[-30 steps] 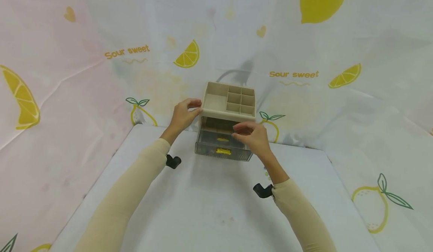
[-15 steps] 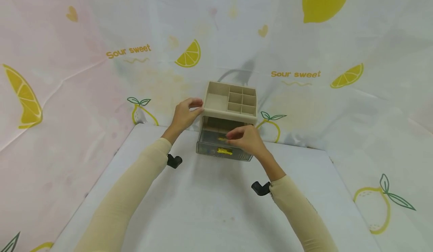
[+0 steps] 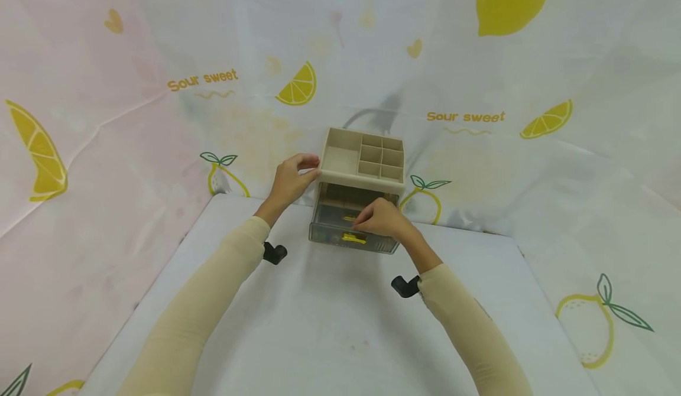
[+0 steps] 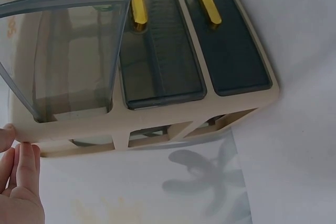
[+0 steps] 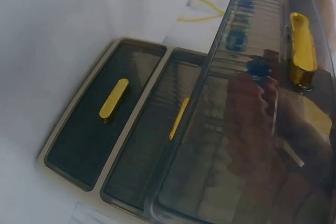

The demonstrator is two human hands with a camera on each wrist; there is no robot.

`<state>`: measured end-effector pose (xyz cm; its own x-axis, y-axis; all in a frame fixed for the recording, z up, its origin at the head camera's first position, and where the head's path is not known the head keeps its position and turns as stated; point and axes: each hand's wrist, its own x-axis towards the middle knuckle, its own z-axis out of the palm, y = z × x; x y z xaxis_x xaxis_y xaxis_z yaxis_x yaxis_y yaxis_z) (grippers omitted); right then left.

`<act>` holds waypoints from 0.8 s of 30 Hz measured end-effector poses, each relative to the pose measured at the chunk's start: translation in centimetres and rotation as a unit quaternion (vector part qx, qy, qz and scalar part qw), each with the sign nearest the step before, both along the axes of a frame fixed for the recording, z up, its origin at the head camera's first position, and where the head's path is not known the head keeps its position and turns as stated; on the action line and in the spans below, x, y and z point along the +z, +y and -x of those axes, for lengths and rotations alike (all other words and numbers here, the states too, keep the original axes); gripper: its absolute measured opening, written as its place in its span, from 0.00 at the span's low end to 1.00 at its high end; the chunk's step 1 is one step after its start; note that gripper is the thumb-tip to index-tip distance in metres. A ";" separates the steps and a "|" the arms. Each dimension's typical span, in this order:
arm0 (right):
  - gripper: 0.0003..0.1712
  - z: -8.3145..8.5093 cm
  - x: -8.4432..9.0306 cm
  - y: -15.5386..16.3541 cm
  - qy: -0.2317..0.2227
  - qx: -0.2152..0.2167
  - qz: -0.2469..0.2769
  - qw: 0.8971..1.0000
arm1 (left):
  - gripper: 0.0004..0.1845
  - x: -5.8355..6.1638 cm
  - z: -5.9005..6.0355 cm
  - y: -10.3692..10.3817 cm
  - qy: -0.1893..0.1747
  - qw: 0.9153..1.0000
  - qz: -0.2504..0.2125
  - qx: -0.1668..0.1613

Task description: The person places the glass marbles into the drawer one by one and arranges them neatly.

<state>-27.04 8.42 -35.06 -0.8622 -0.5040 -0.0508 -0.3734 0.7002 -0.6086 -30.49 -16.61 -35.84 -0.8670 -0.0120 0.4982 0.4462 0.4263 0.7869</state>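
At far left, note white fabric backdrop (image 3: pixel 372 47), printed with yellow lemon slices and orange "Sour sweet" lettering. In the left foreground, see cream-coloured left sleeve (image 3: pixel 199 313) over flat white tabletop (image 3: pixel 319 325), with small black angled left-wrist fitting (image 3: pixel 275 254) alongside. Beyond the cuff, locate bare left hand (image 3: pixel 289 177): holding, at thumb and fingertips, the upper left edge of upright beige plastic three-drawer organizer (image 3: pixel 367 180).

Find organizer at the rear of the tabletop, just in front of the backdrop. On top, note open beige tray (image 3: pixel 340 159), divided into one large compartment at left and six small ones at right. Beneath, see transparent grey plastic top drawer (image 3: pixel 326 235), pulled out, with glossy yellow bar-shaped handle (image 3: pixel 353 238) at front. Through the clear plastic, note small blue items (image 5: pixel 236 39), blurred. In wrist views, see dark transparent lower drawers (image 4: pixel 236 56) seated in the frame.

Above the right half of the top drawer, locate bare right hand (image 3: pixel 384 217): narrow, with thumb and fingertips close together at the drawer's front rim, near the handle. Cannot tell whether gripping the rim, pinching a small item or empty. Farther right, see black angled right-wrist fitting (image 3: pixel 405 286), then cream-coloured right sleeve (image 3: pixel 473 331).
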 end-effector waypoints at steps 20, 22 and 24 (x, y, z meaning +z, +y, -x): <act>0.05 0.1 -0.5 -0.7 0.010 -0.028 -0.008 1.000 | 0.17 0.3 -0.2 0.2 0.001 1.000 0.011 0.001; 0.05 -0.2 -0.4 -0.7 0.021 -0.038 0.017 0.999 | 0.17 0.3 -0.2 0.1 0.003 1.000 0.010 0.001; 0.05 -0.4 -0.3 -0.7 0.028 -0.046 0.049 0.997 | 0.17 0.2 -0.1 0.0 0.005 1.000 0.011 0.000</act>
<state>-26.68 7.76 -35.34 -0.9051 -0.4230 0.0438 -0.3453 0.6710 -0.6562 -30.36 -16.59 -35.62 -0.8624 -0.0012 0.5063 0.4533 0.4437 0.7731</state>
